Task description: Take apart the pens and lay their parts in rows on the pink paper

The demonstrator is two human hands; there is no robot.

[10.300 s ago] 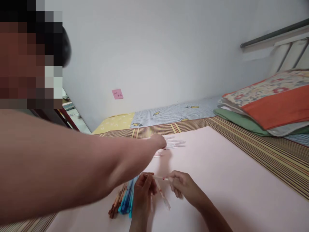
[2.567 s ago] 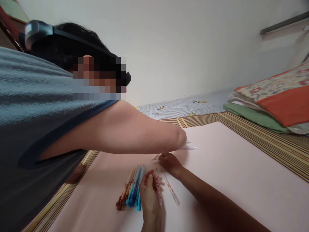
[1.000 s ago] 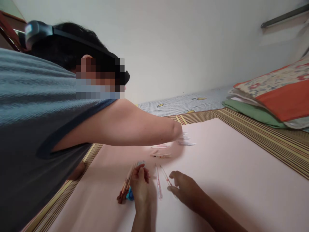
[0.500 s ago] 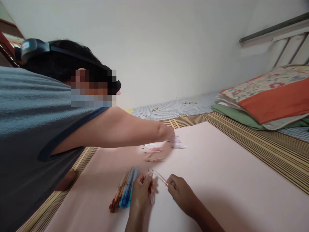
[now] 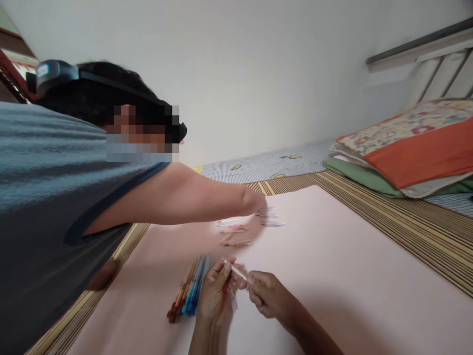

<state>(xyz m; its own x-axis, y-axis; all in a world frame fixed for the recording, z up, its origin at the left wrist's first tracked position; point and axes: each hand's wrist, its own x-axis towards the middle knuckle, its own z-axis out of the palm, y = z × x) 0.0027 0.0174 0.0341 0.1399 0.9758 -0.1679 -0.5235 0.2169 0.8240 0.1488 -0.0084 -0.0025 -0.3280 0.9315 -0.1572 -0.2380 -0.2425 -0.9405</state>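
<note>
A pale pink sheet (image 5: pixel 332 256) covers a striped woven mat (image 5: pixel 406 231) on a bed against a white wall. At the left, another person's arm (image 5: pixel 185 199) stretches over it to small clear pen pieces (image 5: pixel 271 219) lying spread out. Nearer me, brown and blue pens (image 5: pixel 190 291) lie bundled side by side, just beside my left hand (image 5: pixel 216 296). Its fingertips pinch one end of a thin pen refill (image 5: pixel 234 269) and my right hand (image 5: pixel 268 298) pinches the other, probably to keep it steady just above the sheet, with folded bedding (image 5: pixel 406 148) far right.

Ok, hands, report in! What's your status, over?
Left hand and right hand both pinching one thin pen. Coloured pens bundled beside left. Another person's arm stretched across beyond.
</note>
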